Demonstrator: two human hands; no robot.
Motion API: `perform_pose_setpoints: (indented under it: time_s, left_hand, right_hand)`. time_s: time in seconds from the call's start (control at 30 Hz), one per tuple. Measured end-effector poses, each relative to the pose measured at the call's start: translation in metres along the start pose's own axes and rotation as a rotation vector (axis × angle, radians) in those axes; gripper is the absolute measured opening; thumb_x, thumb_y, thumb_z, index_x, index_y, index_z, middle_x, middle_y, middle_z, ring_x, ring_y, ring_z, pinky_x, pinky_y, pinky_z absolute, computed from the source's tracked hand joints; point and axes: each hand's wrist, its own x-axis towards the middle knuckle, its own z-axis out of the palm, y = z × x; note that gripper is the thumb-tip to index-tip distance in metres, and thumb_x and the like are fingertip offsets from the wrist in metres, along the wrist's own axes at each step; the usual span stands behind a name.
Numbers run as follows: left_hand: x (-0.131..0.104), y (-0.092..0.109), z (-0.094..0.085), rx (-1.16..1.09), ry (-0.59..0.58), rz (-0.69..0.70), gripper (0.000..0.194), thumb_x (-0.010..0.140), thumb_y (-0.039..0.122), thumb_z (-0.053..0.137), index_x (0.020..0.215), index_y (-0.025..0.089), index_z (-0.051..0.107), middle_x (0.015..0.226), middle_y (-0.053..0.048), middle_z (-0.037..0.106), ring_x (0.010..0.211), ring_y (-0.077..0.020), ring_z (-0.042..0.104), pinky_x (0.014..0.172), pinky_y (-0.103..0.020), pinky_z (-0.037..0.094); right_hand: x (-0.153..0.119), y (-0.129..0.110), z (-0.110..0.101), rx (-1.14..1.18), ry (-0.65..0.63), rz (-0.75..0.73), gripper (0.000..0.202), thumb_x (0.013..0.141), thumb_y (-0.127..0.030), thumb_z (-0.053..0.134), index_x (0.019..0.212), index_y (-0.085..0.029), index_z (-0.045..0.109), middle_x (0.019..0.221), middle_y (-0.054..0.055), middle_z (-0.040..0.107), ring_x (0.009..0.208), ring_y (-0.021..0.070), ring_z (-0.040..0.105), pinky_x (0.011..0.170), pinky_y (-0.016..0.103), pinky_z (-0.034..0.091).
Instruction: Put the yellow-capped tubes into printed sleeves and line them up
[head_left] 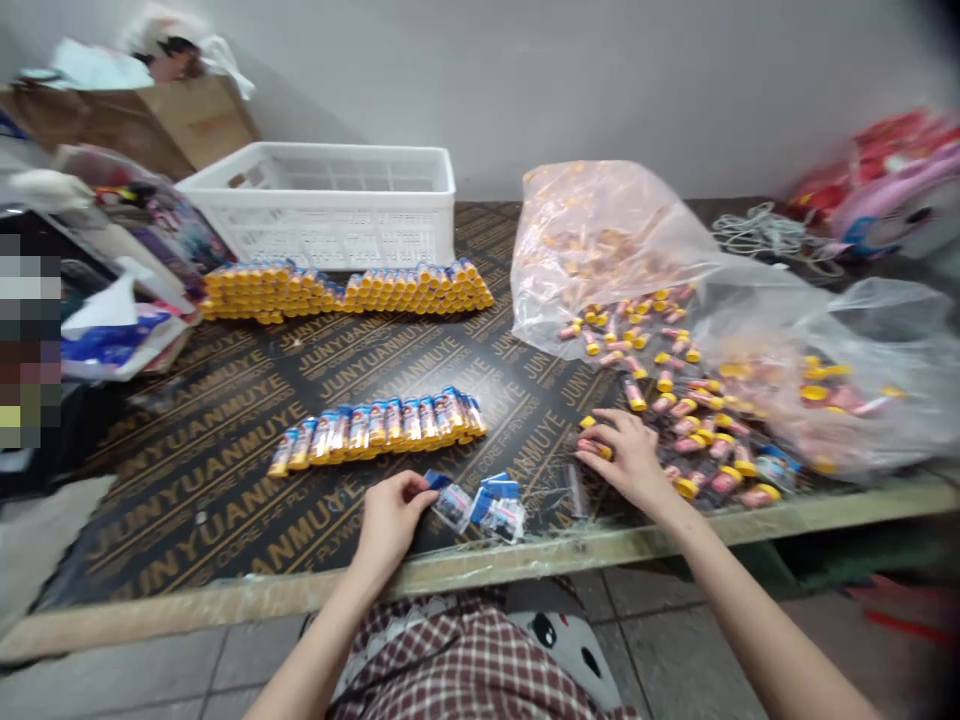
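Note:
My left hand (394,515) is closed in a pinch on the blue end of a small clear-and-blue plastic sleeve (453,506) near the table's front edge. Beside it lies a loose pile of similar flat sleeves (499,510). Farther right, my right hand (626,455) has its fingers closed around a small pink tube with a yellow cap (595,448). Another yellow cap shows just beyond those fingertips. Many loose yellow-capped tubes (686,425) are scattered to the right of this hand. A slanted row of blue-sleeved tubes (397,425) lies beyond my left hand.
Stacked yellow-ended tubes (420,288) lie before a white plastic crate (337,225). Clear bags of tubes (600,220) spread over the right side, with a white cord (765,235) behind. Bags and packages (120,330) crowd the left. A taped edge (315,590) borders the dark printed tabletop.

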Motion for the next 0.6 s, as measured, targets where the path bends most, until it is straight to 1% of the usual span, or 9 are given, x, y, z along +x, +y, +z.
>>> perform_pose_setpoints:
  time_s: [0.07,0.13,0.17,0.23,0.33,0.4,0.43,0.53,0.6]
  left_hand:
    - [0.000,0.000,0.002,0.076,-0.012,0.044,0.012,0.074,0.028,0.059,0.067,0.019,0.064,0.065,-0.004,0.067,0.062,-0.0179,0.059,0.062,-0.027,0.040]
    - [-0.001,-0.001,0.003,0.138,-0.001,0.095,0.012,0.078,0.024,0.055,0.073,0.020,0.065,0.071,-0.004,0.069,0.063,-0.0177,0.059,0.063,-0.028,0.039]
    - [-0.002,-0.002,0.004,0.164,0.010,0.116,0.011,0.079,0.023,0.054,0.075,0.020,0.065,0.071,-0.004,0.068,0.063,-0.0173,0.059,0.064,-0.028,0.039]
    - [-0.003,-0.002,0.005,0.218,0.039,0.162,0.008,0.078,0.019,0.055,0.075,0.021,0.062,0.071,-0.003,0.066,0.065,-0.0172,0.057,0.065,-0.028,0.038]
    - [-0.006,0.000,0.006,0.235,0.107,0.224,0.008,0.073,0.013,0.057,0.067,0.020,0.058,0.079,-0.004,0.064,0.079,-0.0192,0.057,0.072,-0.029,0.040]
    - [-0.007,0.002,0.005,0.101,0.125,0.185,0.008,0.071,0.014,0.058,0.066,0.020,0.055,0.079,-0.003,0.062,0.078,-0.0179,0.056,0.072,-0.029,0.041]
    - [-0.007,0.004,0.005,-0.021,0.116,0.125,0.008,0.071,0.016,0.059,0.066,0.020,0.054,0.073,-0.002,0.061,0.071,-0.0162,0.056,0.068,-0.028,0.042]
    - [-0.007,0.010,0.005,-0.504,0.060,-0.137,0.017,0.069,0.024,0.065,0.069,0.020,0.048,0.054,0.006,0.053,0.053,-0.0113,0.053,0.058,-0.024,0.043]
    - [-0.007,0.014,0.004,-0.778,0.030,-0.275,0.027,0.061,0.022,0.073,0.075,0.019,0.049,0.055,0.006,0.057,0.051,-0.0099,0.055,0.059,-0.023,0.047]
  right_hand:
    - [-0.001,-0.016,-0.001,0.232,0.030,0.018,0.019,0.081,-0.038,0.059,0.088,-0.021,0.062,0.102,0.009,0.064,0.100,0.0262,0.058,0.085,0.043,0.044]
    - [-0.004,-0.036,0.000,0.456,-0.019,0.055,0.022,0.082,-0.040,0.058,0.093,-0.021,0.060,0.090,0.005,0.066,0.084,0.0211,0.063,0.076,0.035,0.049]
    - [-0.007,-0.048,0.001,0.524,-0.054,0.067,0.022,0.083,-0.040,0.058,0.094,-0.021,0.060,0.088,0.004,0.067,0.081,0.0199,0.063,0.073,0.033,0.050]
    - [-0.013,-0.069,0.005,0.596,-0.079,0.056,0.021,0.083,-0.039,0.058,0.094,-0.021,0.062,0.090,0.004,0.067,0.083,0.0199,0.064,0.075,0.032,0.051]
    - [-0.022,-0.094,0.013,0.667,-0.008,0.064,0.019,0.082,-0.036,0.060,0.095,-0.022,0.063,0.092,0.005,0.065,0.085,0.0203,0.063,0.078,0.034,0.051]
    - [-0.027,-0.106,0.017,0.717,0.062,0.116,0.017,0.081,-0.034,0.062,0.094,-0.022,0.062,0.091,0.005,0.063,0.083,0.0197,0.062,0.075,0.033,0.052]
    - [-0.029,-0.110,0.017,0.745,0.092,0.135,0.016,0.081,-0.033,0.062,0.093,-0.023,0.062,0.092,0.005,0.062,0.085,0.0197,0.061,0.075,0.033,0.052]
    - [-0.037,-0.122,0.016,0.833,0.119,0.130,0.014,0.084,-0.030,0.059,0.096,-0.024,0.065,0.099,0.006,0.058,0.093,0.0198,0.059,0.073,0.030,0.054]
    - [-0.043,-0.128,0.014,0.861,0.106,0.115,0.018,0.085,-0.027,0.057,0.101,-0.026,0.066,0.103,0.007,0.056,0.094,0.0194,0.059,0.071,0.029,0.055]
